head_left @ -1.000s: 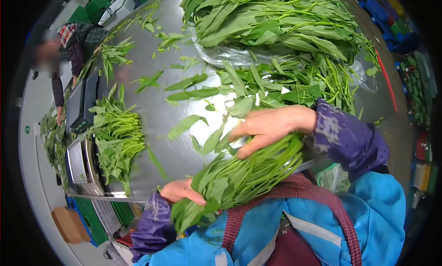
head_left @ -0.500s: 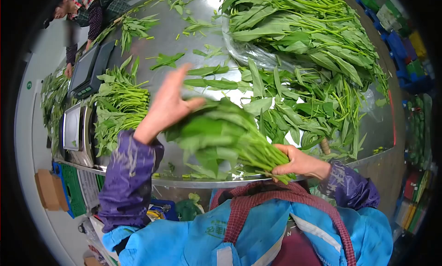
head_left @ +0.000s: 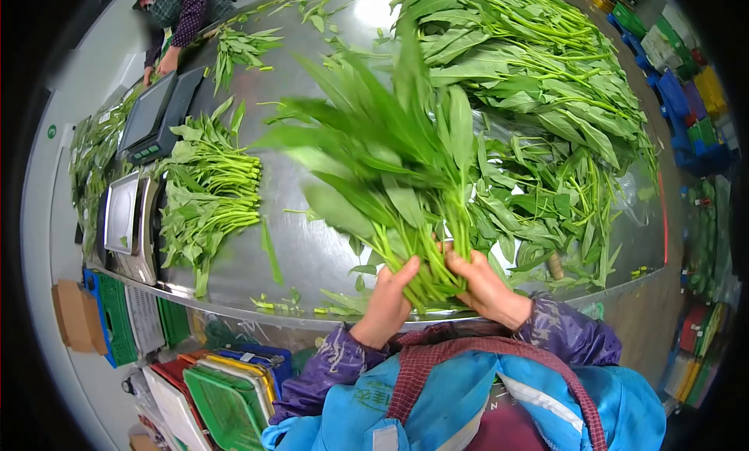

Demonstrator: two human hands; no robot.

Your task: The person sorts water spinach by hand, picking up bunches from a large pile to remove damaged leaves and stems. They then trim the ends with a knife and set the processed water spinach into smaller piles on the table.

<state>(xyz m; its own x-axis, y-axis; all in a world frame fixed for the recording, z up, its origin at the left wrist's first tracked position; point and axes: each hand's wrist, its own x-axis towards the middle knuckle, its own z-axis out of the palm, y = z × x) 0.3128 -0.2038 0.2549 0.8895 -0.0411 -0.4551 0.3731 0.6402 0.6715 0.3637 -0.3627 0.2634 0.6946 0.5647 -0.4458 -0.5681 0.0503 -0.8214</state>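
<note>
A bunch of water spinach (head_left: 409, 205) fans out over the steel table in front of me, its long leaves pointing away and blurred by motion. My left hand (head_left: 385, 301) is closed around the left side of its stems, near the cut ends. On the right side of the same stems, my right hand (head_left: 485, 289) also grips, thumb on top. The two hands are close together at the table's near edge. Loose water spinach stems and leaves (head_left: 546, 193) lie just right of the bunch, with a large heap (head_left: 530, 69) behind them.
Trimmed bunches (head_left: 214, 182) lie on the steel table (head_left: 292, 240) at left, beside a scale (head_left: 125, 213) and a dark device with a screen (head_left: 152, 111). A co-worker's hand (head_left: 169, 59) is at the far left. Plastic crates (head_left: 226, 404) stand below the near edge.
My left hand, open and raised beside the leaves before, has come down onto the stems. The bunch has swung from pointing left to pointing away from me, and its leaves have spread.
</note>
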